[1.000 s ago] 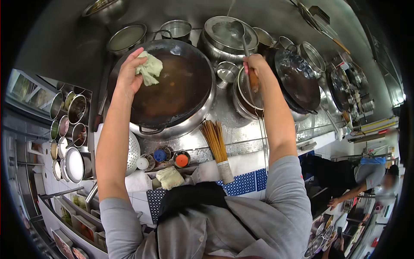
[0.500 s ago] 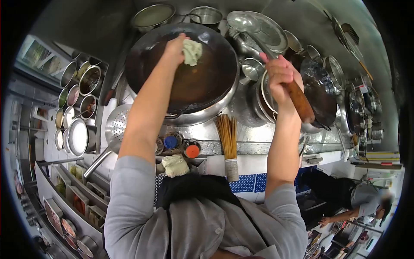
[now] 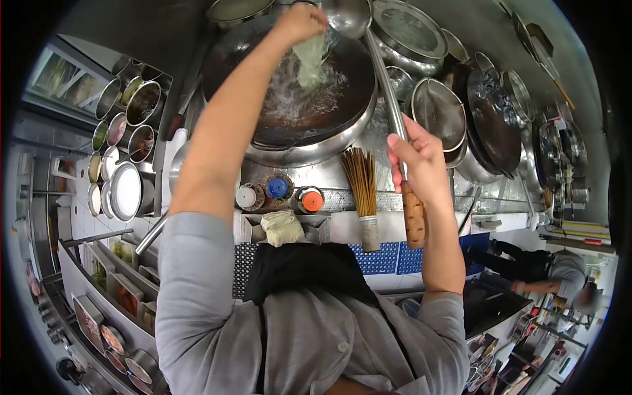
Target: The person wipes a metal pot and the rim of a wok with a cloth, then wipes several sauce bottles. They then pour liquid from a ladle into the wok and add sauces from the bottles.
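My left hand (image 3: 299,25) grips a pale, wet cloth (image 3: 311,62) that hangs into the dark wok (image 3: 227,72), where water splashes around it. My right hand (image 3: 423,158) is closed around the long handle of a metal ladle (image 3: 349,16), just above its wooden grip. The ladle's bowl is at the wok's far right edge, beside the cloth. Below the wok stand a bamboo brush (image 3: 361,191) and bottles with white, blue and orange caps (image 3: 312,201). A folded cloth (image 3: 282,228) lies near my apron.
Sieves and pots (image 3: 438,115) crowd the right side, with another dark wok (image 3: 494,125). A perforated skimmer (image 3: 176,168) and food containers (image 3: 126,194) are at the left. Another person (image 3: 550,271) is at the lower right.
The cloth has dropped open over splashing water as my left hand moved up and right. My right hand has swung the ladle round, its bowl now at the wok's far edge.
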Tool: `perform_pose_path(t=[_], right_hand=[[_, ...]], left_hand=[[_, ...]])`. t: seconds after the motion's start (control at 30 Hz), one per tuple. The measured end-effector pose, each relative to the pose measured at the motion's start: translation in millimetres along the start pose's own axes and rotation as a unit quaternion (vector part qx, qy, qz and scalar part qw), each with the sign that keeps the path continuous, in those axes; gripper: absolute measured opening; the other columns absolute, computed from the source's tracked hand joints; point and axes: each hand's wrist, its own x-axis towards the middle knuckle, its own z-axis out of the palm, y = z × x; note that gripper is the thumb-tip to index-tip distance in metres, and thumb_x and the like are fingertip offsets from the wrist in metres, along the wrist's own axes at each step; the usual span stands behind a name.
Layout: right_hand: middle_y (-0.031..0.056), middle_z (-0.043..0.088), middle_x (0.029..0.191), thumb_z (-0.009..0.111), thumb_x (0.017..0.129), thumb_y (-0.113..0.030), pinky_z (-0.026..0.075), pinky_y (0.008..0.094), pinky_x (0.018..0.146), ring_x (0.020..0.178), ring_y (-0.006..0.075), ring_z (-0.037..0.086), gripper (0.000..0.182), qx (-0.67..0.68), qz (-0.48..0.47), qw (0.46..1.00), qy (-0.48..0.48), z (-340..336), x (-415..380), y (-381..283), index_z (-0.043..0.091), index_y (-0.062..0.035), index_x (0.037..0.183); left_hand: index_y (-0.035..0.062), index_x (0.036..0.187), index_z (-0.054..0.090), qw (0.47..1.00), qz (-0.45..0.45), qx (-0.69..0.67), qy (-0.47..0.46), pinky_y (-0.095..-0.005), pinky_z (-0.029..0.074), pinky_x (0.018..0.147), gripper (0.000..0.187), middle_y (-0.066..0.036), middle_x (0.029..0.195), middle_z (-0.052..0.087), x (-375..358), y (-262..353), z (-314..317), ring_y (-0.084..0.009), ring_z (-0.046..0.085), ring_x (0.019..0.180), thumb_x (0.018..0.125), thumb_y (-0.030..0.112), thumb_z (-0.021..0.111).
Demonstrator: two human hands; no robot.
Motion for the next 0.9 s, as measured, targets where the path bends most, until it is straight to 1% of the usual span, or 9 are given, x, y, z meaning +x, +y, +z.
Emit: perform_pose_path(t=[0.03,0.1,0.2,0.3,0.43,0.57,0.6,0.73,0.9], right_hand=[[0.001,0.055,0.068,0.061,0.096,-0.015,0.038,0.0225,0.035,0.042,0.0074,0.048,0.051,-0.017,-0.012,1.0,0.022,0,-5,10,0.048,-0.003,0.144],[-0.0001,0.055,0.069,0.061,0.095,-0.011,0.038,0.0223,0.037,0.043,0.006,0.048,0.055,-0.033,-0.02,0.998,0.047,-7,-18,32,0.045,-0.0066,0.148],[-0.001,0.058,0.073,0.06,0.095,-0.007,0.038,0.0215,0.039,0.045,0.0034,0.045,0.056,-0.074,-0.051,0.992,0.083,-19,-43,71,0.043,-0.006,0.149],[0.0016,0.06,0.073,0.061,0.095,-0.007,0.039,0.023,0.041,0.045,0.0053,0.045,0.056,-0.121,-0.044,0.984,0.122,-33,-76,121,0.044,-0.0025,0.148],[0.005,0.058,0.066,0.063,0.093,-0.01,0.04,0.027,0.045,0.047,0.009,0.048,0.057,-0.254,-0.069,0.949,0.176,-56,-122,197,0.044,0.0008,0.146],[0.0088,0.058,0.064,0.063,0.094,-0.013,0.042,0.0296,0.047,0.049,0.0111,0.05,0.057,-0.336,-0.014,0.923,0.188,-62,-167,244,0.045,0.0006,0.145],[0.0088,0.058,0.065,0.063,0.094,-0.014,0.043,0.0298,0.047,0.049,0.011,0.05,0.057,-0.369,-0.011,0.911,0.182,-62,-172,253,0.045,0.0003,0.145],[0.0207,0.057,0.061,0.065,0.092,-0.016,0.046,0.0429,0.053,0.052,0.035,0.059,0.056,-0.419,-0.023,0.892,0.17,-63,-182,297,0.048,-0.0011,0.143],[0.0266,0.065,0.082,0.067,0.09,-0.017,0.05,0.0498,0.065,0.073,0.0438,0.064,0.045,-0.46,-0.034,0.877,0.132,-65,-156,288,0.058,-0.0016,0.131]], left_hand=[[0.015,0.102,0.077,0.985,0.083,0.074,0.13,-0.0375,0.055,0.08,0.029,-0.008,0.094,0.075,4,3,-2,-0.0273,0.071,0.086,0.073,0.019,0.073],[0.0036,0.096,0.07,0.977,0.106,0.183,0.031,-0.0369,0.054,0.08,0.016,-0.016,0.094,0.071,-12,46,-45,-0.0278,0.07,0.087,0.081,0.009,0.068],[0.0087,0.095,0.075,0.987,0.105,-0.013,0.121,-0.0434,0.053,0.083,0.021,-0.02,0.096,0.07,-15,71,-80,-0.0383,0.068,0.092,0.08,0.005,0.06],[0.0072,0.095,0.074,0.955,0.172,0.203,0.133,-0.0464,0.053,0.083,0.022,-0.022,0.092,0.071,-28,58,-86,-0.0406,0.067,0.091,0.08,0.004,0.058],[0.0046,0.091,0.075,0.956,0.16,0.195,0.152,-0.0485,0.052,0.085,0.021,-0.024,0.093,0.07,-38,72,-102,-0.0412,0.067,0.094,0.079,0.007,0.058],[0.0055,0.09,0.076,0.969,-0.092,0.19,0.128,-0.0482,0.054,0.083,0.03,-0.025,0.092,0.07,-35,70,-110,-0.0427,0.068,0.092,0.078,0.028,0.061],[0.005,0.089,0.076,0.969,-0.125,0.16,0.137,-0.0437,0.056,0.077,0.036,-0.023,0.09,0.073,-31,65,-111,-0.0359,0.072,0.085,0.078,0.037,0.062],[0.0042,0.091,0.075,0.97,-0.176,-0.151,0.069,-0.0358,0.053,0.072,0.026,-0.012,0.084,0.072,-33,49,-105,-0.0197,0.068,0.079,0.084,0.027,0.064],[0.0035,0.101,0.068,0.979,-0.042,-0.197,-0.015,-0.0313,0.05,0.07,0.019,-0.006,0.084,0.067,-32,33,-87,-0.0166,0.062,0.077,0.09,0.015,0.058]])
